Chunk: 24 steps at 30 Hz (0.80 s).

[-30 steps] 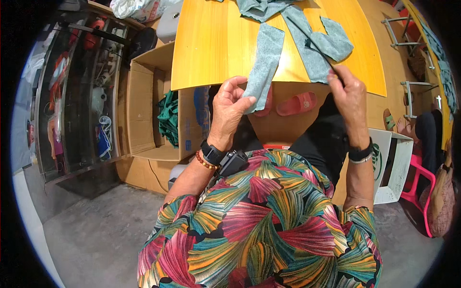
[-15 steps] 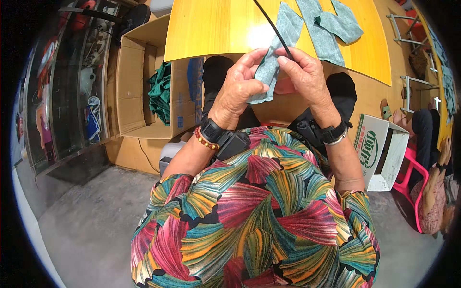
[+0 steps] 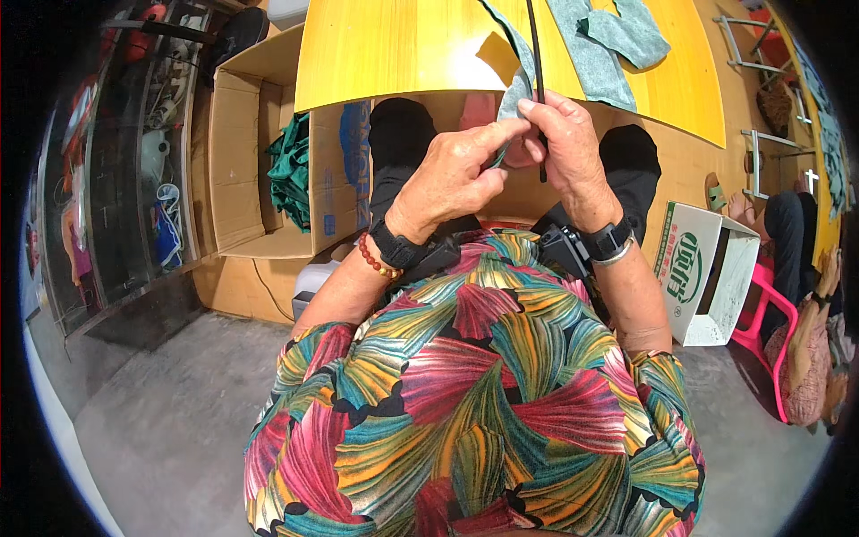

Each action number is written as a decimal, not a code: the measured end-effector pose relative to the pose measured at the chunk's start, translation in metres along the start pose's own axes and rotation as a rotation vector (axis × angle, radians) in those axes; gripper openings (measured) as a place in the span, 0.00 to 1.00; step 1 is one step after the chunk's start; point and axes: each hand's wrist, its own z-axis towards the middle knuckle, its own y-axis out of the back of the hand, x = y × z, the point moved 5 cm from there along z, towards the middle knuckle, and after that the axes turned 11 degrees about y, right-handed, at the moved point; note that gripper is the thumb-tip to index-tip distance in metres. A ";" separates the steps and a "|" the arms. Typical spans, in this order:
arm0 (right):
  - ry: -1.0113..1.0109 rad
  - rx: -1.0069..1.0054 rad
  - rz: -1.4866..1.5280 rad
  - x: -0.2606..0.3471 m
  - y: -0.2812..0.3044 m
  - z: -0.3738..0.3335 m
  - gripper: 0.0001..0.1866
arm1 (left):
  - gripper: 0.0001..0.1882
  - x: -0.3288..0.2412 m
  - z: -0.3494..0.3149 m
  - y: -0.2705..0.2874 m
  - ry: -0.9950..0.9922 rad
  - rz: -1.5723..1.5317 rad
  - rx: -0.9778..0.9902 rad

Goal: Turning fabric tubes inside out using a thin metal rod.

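A grey-green cloth strip (image 3: 518, 92) is turned nearly edge-on at the table's near edge, its upper end curling over the tabletop. My left hand (image 3: 456, 174) is closed on the strip's lower part, and its index finger reaches across to my right fingers. Between the thumb and fingers of my right hand (image 3: 570, 148) is a thin black rod (image 3: 536, 54), standing almost upright alongside the cloth. Its lower tip shows beneath the right fingers. Whether the right hand also pinches the cloth is hidden. More grey-green cloth pieces (image 3: 595, 67) lie on the table to the right.
The yellow table (image 3: 385, 54) spans the top, over my knees. To the left, a cardboard box (image 3: 237, 166) holds dark green cloth (image 3: 291, 174), beside a glass-fronted cabinet (image 3: 116, 179). On the right are a white carton (image 3: 707, 277), a pink stool (image 3: 768, 331) and another person's legs.
The cloth strip has turned from showing its broad face to nearly edge-on. The black rod has swung from slanting to nearly upright. My left hand's index finger now stretches to the right hand.
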 end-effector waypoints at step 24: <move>0.022 0.137 -0.144 -0.009 0.011 -0.011 0.07 | 0.08 0.043 0.012 -0.004 0.347 -1.169 -0.154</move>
